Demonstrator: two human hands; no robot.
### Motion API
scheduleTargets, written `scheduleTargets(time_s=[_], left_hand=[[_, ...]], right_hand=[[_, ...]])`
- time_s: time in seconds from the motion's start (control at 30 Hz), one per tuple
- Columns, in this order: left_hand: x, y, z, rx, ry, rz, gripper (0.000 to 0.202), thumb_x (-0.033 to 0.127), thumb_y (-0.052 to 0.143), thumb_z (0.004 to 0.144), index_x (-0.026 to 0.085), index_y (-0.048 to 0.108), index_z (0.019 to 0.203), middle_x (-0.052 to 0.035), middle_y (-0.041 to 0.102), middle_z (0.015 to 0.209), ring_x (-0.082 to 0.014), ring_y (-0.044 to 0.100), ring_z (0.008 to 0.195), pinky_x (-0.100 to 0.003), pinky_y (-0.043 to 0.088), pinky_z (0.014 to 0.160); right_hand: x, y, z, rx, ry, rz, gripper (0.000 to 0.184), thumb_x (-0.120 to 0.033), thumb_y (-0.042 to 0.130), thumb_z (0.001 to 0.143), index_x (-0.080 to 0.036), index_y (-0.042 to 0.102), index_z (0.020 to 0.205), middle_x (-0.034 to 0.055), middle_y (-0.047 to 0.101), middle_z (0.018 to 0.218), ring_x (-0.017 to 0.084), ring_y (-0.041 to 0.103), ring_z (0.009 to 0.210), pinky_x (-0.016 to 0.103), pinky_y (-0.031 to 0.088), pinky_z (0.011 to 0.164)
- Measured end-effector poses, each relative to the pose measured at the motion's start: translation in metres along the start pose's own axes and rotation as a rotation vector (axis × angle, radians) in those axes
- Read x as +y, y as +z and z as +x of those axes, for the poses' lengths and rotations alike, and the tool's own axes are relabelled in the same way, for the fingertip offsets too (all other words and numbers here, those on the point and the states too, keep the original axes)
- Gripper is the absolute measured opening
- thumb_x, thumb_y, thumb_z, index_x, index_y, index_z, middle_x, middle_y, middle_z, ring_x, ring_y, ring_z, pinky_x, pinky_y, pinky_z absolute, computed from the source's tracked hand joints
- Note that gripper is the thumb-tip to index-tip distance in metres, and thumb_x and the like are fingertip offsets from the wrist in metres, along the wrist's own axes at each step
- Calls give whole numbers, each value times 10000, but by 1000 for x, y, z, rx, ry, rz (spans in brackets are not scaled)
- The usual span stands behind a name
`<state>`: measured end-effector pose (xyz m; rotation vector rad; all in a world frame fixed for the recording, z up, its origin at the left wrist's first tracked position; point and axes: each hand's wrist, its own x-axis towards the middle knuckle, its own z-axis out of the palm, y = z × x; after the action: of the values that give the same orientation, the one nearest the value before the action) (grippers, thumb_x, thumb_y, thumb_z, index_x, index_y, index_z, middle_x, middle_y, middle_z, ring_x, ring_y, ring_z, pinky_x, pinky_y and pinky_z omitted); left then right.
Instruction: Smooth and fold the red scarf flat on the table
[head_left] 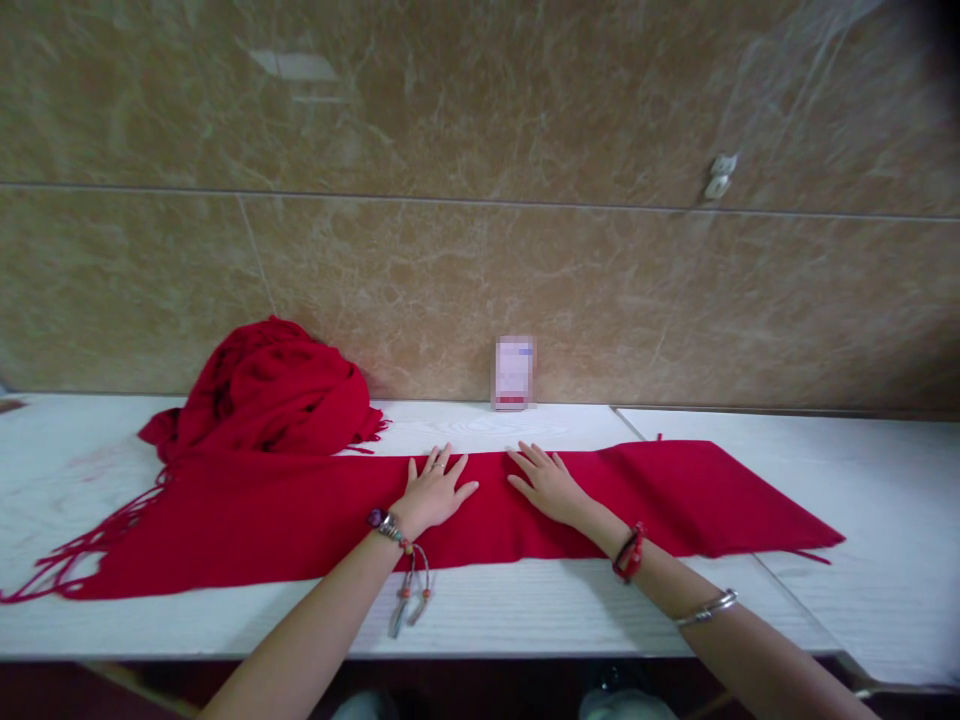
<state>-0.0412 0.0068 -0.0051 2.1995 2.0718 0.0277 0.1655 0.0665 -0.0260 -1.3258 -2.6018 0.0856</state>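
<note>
A long red scarf (300, 515) lies stretched flat across the white tabletop (525, 610), its fringe (67, 560) trailing off the left end. Both hands press on its middle, palms down. The left hand (433, 492) rests with fingers (442, 462) spread wide and flat, holding nothing; the right hand (547, 482), just beside it, lies the same way. Behind the scarf's left part, a heap of red cloth (274, 390) sits bunched against the marble wall (480, 200). A small card (514, 373) leans on the wall beyond the hands.
</note>
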Motion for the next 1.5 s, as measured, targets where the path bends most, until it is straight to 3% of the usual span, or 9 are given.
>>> scheduleTargets(time_s=[0.13, 0.3, 0.67, 0.83, 0.97, 1.17, 1.3, 1.4, 1.5], left_hand=[[-1, -2, 1, 3, 19, 4, 616, 573, 195, 882, 241, 235, 1399, -87, 71, 1489, -293, 48, 1354, -583, 104, 1030], [-3, -2, 3, -43, 9, -15, 612, 568, 178, 882, 251, 210, 1405, -79, 65, 1490, -298, 40, 1353, -600, 99, 1019], [-7, 0, 6, -29, -34, -26, 645, 609, 204, 860, 264, 217, 1404, -79, 54, 1492, -305, 30, 1351, -552, 96, 1039], [-5, -1, 3, -25, -12, -3, 631, 589, 208, 871, 247, 235, 1400, -88, 62, 1491, -307, 29, 1351, -552, 101, 1038], [-8, 1, 5, 2, 27, 16, 603, 565, 214, 881, 265, 218, 1403, -74, 33, 1493, -301, 20, 1352, -548, 109, 1038], [-14, 1, 14, -68, 35, -2, 595, 572, 206, 876, 299, 196, 1405, -43, 25, 1495, -287, 15, 1355, -546, 101, 1041], [-10, 0, 11, -25, 45, 15, 570, 542, 224, 885, 289, 234, 1396, -42, 45, 1496, -292, 19, 1355, -548, 104, 1040], [1, 1, 4, 119, 130, 63, 530, 487, 243, 904, 273, 261, 1389, -41, 46, 1498, -276, 13, 1357, -522, 76, 1054], [11, 4, -1, 113, 249, 45, 587, 554, 268, 883, 279, 224, 1400, -50, 50, 1496, -265, 30, 1359, -499, 100, 1058]], right_hand=[[-8, -7, -6, 42, -117, 41, 535, -437, 346, 892, -178, 350, 1360, 115, 249, 1452, 276, 161, 1336, 516, 194, 1043], [-19, -10, -15, -100, -276, 71, 538, -473, 294, 904, -215, 314, 1375, 82, 290, 1440, 237, 214, 1325, 508, 169, 1054], [-6, -9, -9, -117, -162, 7, 557, -484, 282, 904, -201, 293, 1384, 81, 259, 1451, 244, 187, 1333, 502, 189, 1048], [-25, -13, -17, -82, -108, 21, 604, -519, 282, 891, -204, 233, 1404, 101, 199, 1468, 291, 138, 1339, 583, 201, 1010], [-36, -12, -34, -81, -187, 19, 601, -526, 276, 892, -208, 246, 1400, 97, 227, 1460, 289, 172, 1332, 578, 215, 1012], [24, -19, -65, -140, -204, -181, 377, -286, 334, 927, -301, 445, 1288, 56, 245, 1456, 302, 160, 1332, 619, 236, 975], [51, -26, -74, -153, -41, -185, 367, -252, 349, 918, -306, 481, 1256, 65, 270, 1448, 337, 151, 1328, 671, 240, 937], [33, -28, -65, -63, 103, -120, 467, -383, 305, 921, -277, 302, 1376, 85, 210, 1469, 330, 128, 1334, 646, 227, 966], [7, -24, -52, -53, 58, -63, 537, -453, 273, 915, -256, 208, 1410, 79, 170, 1480, 314, 121, 1338, 619, 223, 986]])
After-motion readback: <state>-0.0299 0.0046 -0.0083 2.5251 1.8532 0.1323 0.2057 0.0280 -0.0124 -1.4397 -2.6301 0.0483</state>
